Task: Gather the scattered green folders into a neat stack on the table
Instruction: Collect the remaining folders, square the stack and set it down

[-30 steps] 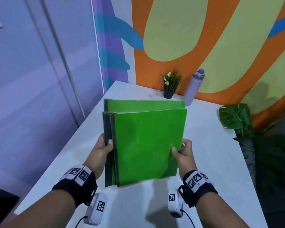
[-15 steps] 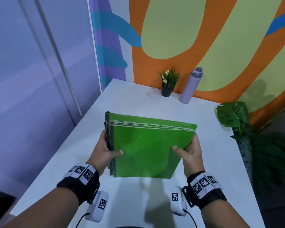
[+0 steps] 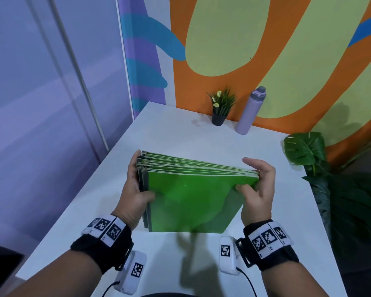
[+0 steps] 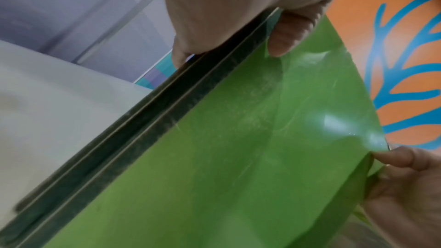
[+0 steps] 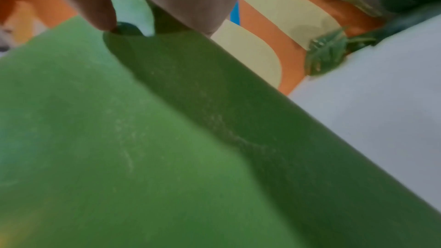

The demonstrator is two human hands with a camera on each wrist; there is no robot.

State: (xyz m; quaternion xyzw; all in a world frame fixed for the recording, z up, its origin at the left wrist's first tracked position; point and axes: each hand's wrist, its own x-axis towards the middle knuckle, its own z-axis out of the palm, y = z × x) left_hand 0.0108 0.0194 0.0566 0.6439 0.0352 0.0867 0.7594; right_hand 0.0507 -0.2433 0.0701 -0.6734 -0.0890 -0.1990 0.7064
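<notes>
Two hands are holding a bundle of green folders (image 3: 193, 196) upright over a white table (image 3: 169, 129).

The left hand (image 3: 135, 189) is wrapping around the dark spine side, thumb lying on the front cover. The right hand (image 3: 257, 189) is pinching the opposite edge, thumb in front and fingers curling behind. The folders' bottom edge is sitting at the tabletop, tops fanning slightly. A small potted plant (image 3: 221, 108) and a lilac bottle (image 3: 251, 112) are standing by the far wall.

Office-like room: white table (image 3: 171, 133), colourful mural wall (image 3: 287, 50), potted plant (image 3: 221, 108).
</notes>
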